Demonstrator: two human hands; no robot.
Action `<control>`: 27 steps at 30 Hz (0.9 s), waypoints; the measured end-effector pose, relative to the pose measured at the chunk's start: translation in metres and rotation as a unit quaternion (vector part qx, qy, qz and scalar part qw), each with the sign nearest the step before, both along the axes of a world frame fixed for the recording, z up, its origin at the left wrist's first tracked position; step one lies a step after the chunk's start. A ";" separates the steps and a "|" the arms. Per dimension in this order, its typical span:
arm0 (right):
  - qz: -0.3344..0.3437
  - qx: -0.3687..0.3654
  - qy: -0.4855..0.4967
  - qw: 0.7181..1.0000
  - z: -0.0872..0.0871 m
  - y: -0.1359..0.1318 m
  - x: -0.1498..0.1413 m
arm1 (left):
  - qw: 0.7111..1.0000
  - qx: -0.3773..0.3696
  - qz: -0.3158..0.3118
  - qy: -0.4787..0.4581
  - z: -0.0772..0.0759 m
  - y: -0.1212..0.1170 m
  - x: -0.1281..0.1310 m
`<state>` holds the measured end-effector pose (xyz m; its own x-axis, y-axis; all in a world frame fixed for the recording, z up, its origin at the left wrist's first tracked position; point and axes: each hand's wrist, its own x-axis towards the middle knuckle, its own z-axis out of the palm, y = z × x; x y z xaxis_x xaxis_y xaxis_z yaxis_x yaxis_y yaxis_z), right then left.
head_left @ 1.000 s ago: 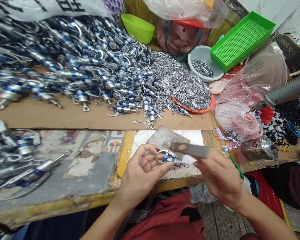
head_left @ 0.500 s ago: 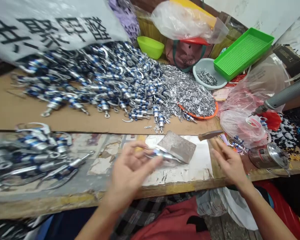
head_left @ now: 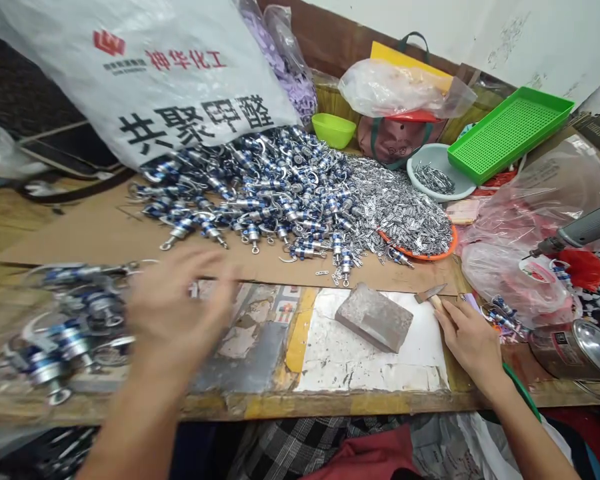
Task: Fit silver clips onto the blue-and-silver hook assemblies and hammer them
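My left hand (head_left: pixel 173 310) is smeared by motion beside the left-hand pile of blue-and-silver metal fittings (head_left: pixel 73 337). Its thumb and fingers look spread apart, and I see no fitting between them. At the right, my right hand (head_left: pixel 473 340) is closed round the wooden handle of a small hammer (head_left: pixel 430 294), whose metal head points left. Between the hands a grey metal block (head_left: pixel 375 317) lies on a white sheet (head_left: pixel 325 367). The hammer head is just right of the block, apart from it.
A large heap of similar fittings (head_left: pixel 260 193) covers the cardboard (head_left: pixel 80 230) behind. Small metal plates (head_left: pixel 415 220) spill around an orange-rimmed tray. Farther right are a pale bowl of pins (head_left: pixel 433 179), a green tray (head_left: pixel 513 133), a power screwdriver (head_left: pixel 580 227) and a metal pot (head_left: pixel 570 350).
My left hand has moved left from the block to the left pile, and the fitting it held is no longer seen in it. My right hand still holds the hammer. The view has shifted.
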<state>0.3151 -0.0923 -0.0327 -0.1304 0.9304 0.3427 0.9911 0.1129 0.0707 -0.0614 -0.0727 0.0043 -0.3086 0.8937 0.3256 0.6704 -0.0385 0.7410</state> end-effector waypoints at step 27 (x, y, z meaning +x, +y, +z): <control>0.123 -0.151 0.114 0.974 0.007 0.113 -0.108 | 0.859 -0.161 -0.200 -0.443 0.000 0.011 0.092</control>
